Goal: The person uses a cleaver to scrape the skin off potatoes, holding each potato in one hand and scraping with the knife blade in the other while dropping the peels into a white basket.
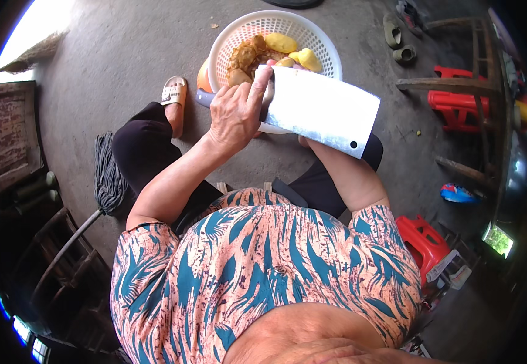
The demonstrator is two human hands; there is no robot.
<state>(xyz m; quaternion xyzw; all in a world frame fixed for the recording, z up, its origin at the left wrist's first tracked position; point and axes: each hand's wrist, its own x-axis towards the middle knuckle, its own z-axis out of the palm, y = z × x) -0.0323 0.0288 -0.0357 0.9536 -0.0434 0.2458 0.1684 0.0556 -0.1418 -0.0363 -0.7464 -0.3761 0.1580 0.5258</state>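
Note:
My left hand is closed at the near left end of a broad metal cleaver, its index finger along the blade's edge; the handle is hidden. The shiny blade slants to the right, with a round hole at its far right corner. Most of my right hand is behind the blade, and what it holds cannot be seen. Beyond the blade is a white perforated plastic basket with peeled yellow potatoes, brown unpeeled ones and peelings. A pale potato shows just above the blade's upper edge.
Under the basket, an orange object shows at left. My slippered foot rests on the concrete floor. A grey string mop lies left. At right stand a wooden frame, red plastic stools and green shoes.

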